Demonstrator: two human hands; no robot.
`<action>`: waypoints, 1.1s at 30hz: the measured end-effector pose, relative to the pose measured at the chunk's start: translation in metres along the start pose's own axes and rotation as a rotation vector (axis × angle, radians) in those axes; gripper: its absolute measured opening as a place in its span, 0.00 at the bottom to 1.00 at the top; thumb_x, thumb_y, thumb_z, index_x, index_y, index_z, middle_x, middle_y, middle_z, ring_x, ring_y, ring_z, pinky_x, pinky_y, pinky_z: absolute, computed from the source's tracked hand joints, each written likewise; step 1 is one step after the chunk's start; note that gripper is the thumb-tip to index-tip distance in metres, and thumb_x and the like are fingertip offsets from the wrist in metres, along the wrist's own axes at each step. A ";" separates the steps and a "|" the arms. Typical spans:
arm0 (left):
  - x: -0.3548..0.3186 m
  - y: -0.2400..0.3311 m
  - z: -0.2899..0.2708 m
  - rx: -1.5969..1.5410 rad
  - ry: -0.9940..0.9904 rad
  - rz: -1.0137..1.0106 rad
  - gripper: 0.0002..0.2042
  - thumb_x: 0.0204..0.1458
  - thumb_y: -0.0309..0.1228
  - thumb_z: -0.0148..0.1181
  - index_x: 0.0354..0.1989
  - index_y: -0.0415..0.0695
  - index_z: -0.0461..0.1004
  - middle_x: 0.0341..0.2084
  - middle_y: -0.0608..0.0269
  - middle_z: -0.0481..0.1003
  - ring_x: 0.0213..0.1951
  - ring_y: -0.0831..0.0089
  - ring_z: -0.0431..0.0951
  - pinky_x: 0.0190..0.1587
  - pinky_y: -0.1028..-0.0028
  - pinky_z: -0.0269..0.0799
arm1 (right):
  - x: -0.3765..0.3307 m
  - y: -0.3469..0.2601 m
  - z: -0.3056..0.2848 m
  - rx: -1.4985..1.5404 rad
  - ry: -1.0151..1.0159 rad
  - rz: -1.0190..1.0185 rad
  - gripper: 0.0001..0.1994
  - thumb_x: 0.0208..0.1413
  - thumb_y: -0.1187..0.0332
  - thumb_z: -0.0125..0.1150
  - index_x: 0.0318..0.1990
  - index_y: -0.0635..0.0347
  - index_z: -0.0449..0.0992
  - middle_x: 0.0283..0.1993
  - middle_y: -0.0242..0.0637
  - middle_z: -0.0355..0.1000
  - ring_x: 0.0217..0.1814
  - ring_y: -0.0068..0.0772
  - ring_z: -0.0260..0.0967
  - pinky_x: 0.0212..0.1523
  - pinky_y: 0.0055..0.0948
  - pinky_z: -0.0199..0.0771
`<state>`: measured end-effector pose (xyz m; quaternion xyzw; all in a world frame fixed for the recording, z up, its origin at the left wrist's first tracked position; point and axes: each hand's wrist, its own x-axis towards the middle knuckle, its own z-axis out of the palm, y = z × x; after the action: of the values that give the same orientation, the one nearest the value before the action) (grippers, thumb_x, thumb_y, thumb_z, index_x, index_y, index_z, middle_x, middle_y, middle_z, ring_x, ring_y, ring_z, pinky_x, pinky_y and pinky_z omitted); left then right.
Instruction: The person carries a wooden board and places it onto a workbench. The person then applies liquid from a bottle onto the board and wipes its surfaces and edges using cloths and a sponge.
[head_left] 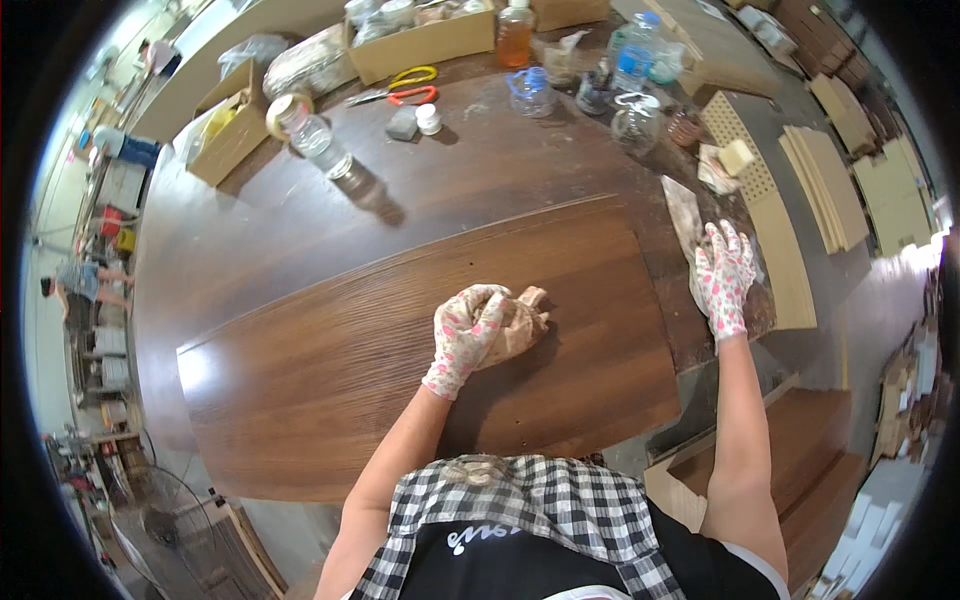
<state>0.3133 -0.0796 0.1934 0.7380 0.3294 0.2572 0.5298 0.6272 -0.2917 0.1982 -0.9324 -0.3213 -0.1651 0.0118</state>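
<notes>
Workbench (300,215): large, dark brown wood-grain top, smooth with a dull sheen, cluttered along its far edge. Panel (330,380): long rectangular board in warm brown veneer with fine lengthwise grain, lying flat on the workbench directly in front of the person. Slatted boards (830,185): pale tan strips, stacked at the far right beside a pale perforated panel (740,150). Cardboard boxes: one wide and open (425,45) at the far edge, holding jars; one smaller (225,135) at the far left, with a yellow item inside. Left hand (465,335): in a white fabric glove with pink floral spots, fingers curled tightly around a crumpled tan rag (522,325), pressing it onto the panel near its middle. Right hand (725,275): same glove, fingers spread wide and laid flat on a pale grey-white cloth (690,225) at the panel's right end, gripping nothing. Bottles: clear plastic, one lying tilted (320,145) at the far left, one upright with amber liquid (515,35), one with a blue cap and blue label (635,50). Scissors (400,87): two pairs together, yellow and red handles. Small items: grey block (402,124) and white cap (428,118), just beside each other.
</notes>
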 end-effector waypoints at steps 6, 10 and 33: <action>0.006 0.004 -0.006 -0.330 0.136 0.035 0.16 0.58 0.27 0.48 0.54 0.40 0.67 0.50 0.57 0.71 0.52 0.72 0.69 0.56 0.72 0.62 | -0.025 -0.160 -0.080 1.294 -0.266 -0.330 0.24 0.54 0.63 0.59 0.58 0.59 0.66 0.63 0.42 0.59 0.65 0.42 0.57 0.63 0.38 0.58; 0.014 0.021 -0.012 -0.610 0.157 0.034 0.27 0.59 0.29 0.46 0.67 0.41 0.49 0.57 0.53 0.63 0.57 0.68 0.63 0.60 0.69 0.57 | -0.051 -0.232 -0.072 1.284 -0.216 -0.642 0.27 0.49 0.69 0.62 0.59 0.60 0.65 0.63 0.44 0.59 0.67 0.41 0.55 0.63 0.36 0.59; 0.026 -0.035 -0.182 0.802 0.160 0.116 0.09 0.47 0.32 0.62 0.37 0.47 0.78 0.38 0.59 0.73 0.45 0.58 0.69 0.48 0.62 0.64 | -0.044 -0.337 -0.046 0.712 -0.095 -0.696 0.25 0.42 0.61 0.64 0.51 0.53 0.73 0.52 0.37 0.68 0.58 0.43 0.60 0.61 0.44 0.55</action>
<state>0.1903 0.0595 0.2162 0.8811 0.4015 0.1942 0.1576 0.3771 -0.0564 0.1997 -0.7145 -0.6498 0.0034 0.2591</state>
